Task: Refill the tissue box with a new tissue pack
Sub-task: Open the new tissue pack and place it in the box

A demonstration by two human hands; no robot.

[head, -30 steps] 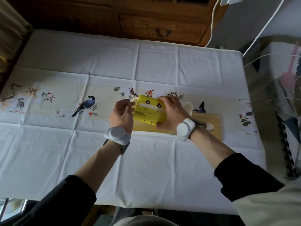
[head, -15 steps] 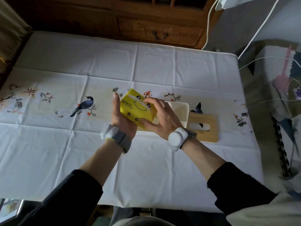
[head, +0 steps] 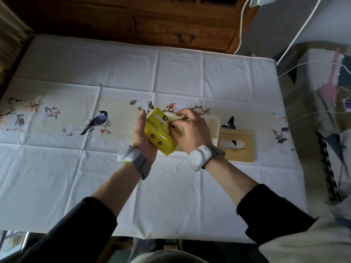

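Note:
A yellow tissue pack (head: 159, 134) printed with smiley faces is held tilted above the table's middle. My left hand (head: 141, 136) cradles it from the left and below, thumb pointing up. My right hand (head: 191, 130) rests on the pack's right side, fingertips pinching at its top face near a white strip. Behind the pack lies the white tissue box (head: 213, 123), open on top and mostly hidden by my right hand. Its wooden lid (head: 238, 146) with an oval slot lies flat just right of the box.
A white tablecloth (head: 95, 168) with bird and flower prints covers the table. A dark wooden cabinet (head: 171, 31) stands behind the far edge. White cables (head: 296, 37) and cluttered furniture sit off the right side.
The pack has been lifted off the box and turned on edge in my left hand. My right hand slid from gripping its side to pinching at its top face.

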